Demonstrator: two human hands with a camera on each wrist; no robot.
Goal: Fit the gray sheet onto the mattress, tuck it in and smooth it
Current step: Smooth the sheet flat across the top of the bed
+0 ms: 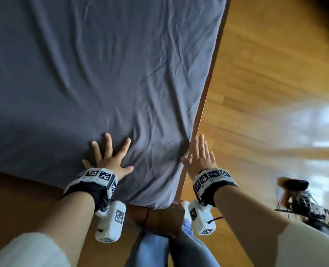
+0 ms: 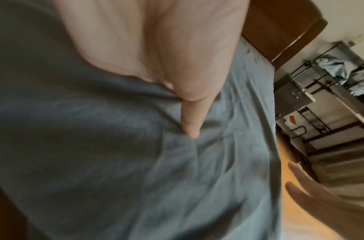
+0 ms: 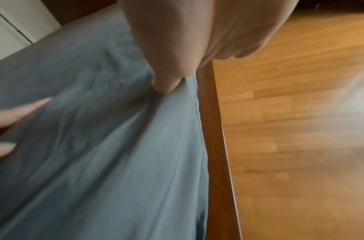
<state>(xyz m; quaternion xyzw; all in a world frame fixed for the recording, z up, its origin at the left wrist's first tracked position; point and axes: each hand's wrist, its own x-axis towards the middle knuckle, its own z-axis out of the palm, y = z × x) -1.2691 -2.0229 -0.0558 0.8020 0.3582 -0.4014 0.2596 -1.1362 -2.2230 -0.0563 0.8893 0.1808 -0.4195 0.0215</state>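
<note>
My left hand (image 1: 109, 158), fingers spread and straight, presses flat on the gray sheet (image 1: 105, 70) near the bed's corner. My right hand (image 1: 200, 157), fingers straight and together, lies along the sheet's right edge beside the wooden bed frame (image 3: 214, 129), thumb on the fabric. The sheet covers the mattress, creased around both hands. Wooden floor (image 1: 265, 74) lies to the right.

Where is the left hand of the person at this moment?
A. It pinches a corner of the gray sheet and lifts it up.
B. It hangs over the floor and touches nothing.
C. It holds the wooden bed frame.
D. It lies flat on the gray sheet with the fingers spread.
D. The left hand lies palm down on the gray sheet near the bed's corner, its fingers straight and spread, with nothing pinched or lifted.
</note>
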